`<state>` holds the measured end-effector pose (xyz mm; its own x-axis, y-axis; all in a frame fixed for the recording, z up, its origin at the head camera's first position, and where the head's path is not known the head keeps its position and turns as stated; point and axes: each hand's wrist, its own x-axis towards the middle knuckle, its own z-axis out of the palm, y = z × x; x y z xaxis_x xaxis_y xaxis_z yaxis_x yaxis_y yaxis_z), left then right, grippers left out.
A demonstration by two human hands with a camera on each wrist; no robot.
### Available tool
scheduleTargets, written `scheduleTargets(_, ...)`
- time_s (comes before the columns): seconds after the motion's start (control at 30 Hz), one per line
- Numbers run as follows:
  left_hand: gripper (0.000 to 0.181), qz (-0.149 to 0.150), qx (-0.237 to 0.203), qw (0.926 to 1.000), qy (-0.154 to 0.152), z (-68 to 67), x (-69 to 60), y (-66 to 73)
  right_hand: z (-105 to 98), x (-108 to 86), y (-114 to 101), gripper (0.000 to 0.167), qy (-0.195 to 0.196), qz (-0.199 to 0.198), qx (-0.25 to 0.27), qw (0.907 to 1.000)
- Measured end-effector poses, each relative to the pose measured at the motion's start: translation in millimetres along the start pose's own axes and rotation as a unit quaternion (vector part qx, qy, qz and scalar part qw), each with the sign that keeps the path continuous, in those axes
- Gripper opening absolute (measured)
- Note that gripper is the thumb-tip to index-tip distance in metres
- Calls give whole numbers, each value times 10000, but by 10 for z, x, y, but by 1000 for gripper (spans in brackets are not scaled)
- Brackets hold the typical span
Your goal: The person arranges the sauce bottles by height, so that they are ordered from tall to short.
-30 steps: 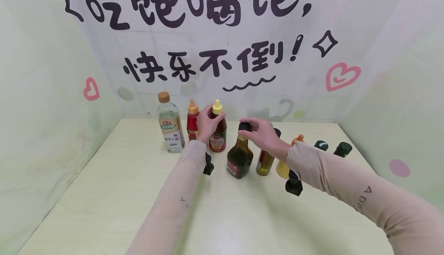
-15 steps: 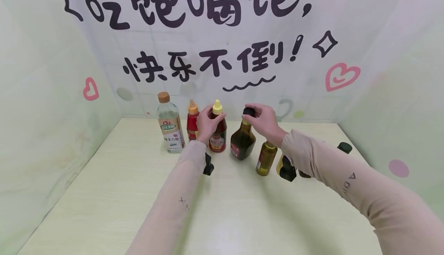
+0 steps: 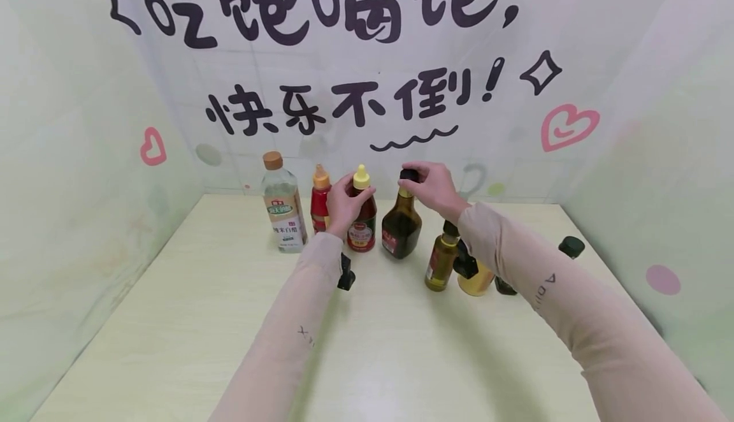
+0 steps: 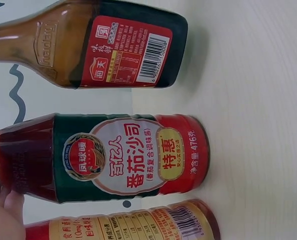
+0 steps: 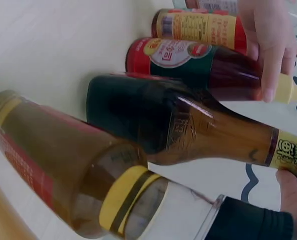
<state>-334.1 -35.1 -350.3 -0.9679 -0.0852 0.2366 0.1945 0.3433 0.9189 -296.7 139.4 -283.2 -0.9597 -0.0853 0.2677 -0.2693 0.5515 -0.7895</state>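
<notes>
Left hand (image 3: 344, 208) pinching ketchup (image 3: 362, 234) by the neck, right hand (image 3: 434, 187) pinching soy bottle (image 3: 401, 227) by the cap, I read both upright, amber bottle (image 3: 439, 262) nearer my head view.

You are wearing a pale beige, long fabric left sleeve (image 3: 287, 320) and a matching right sleeve (image 3: 579, 320), each displaying small dark lettering (image 3: 550, 278). A small, black, angular block (image 3: 346, 278) is jutting out beneath your left cuff (image 3: 328, 247); a similar black block (image 3: 466, 264) is showing beside your right cuff (image 3: 471, 223).
</notes>
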Motion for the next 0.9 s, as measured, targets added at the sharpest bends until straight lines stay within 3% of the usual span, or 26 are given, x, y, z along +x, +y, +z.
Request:
scheduleTargets(0.57,52,54,-62,10000,51,-7,9,-11,-61,217,151,37,-797,-125,-107,9967)
scheduleTargets(0.9,52,108,12,9999,21,2,13,-25,-35,243,199,37,-913,197,226,9954)
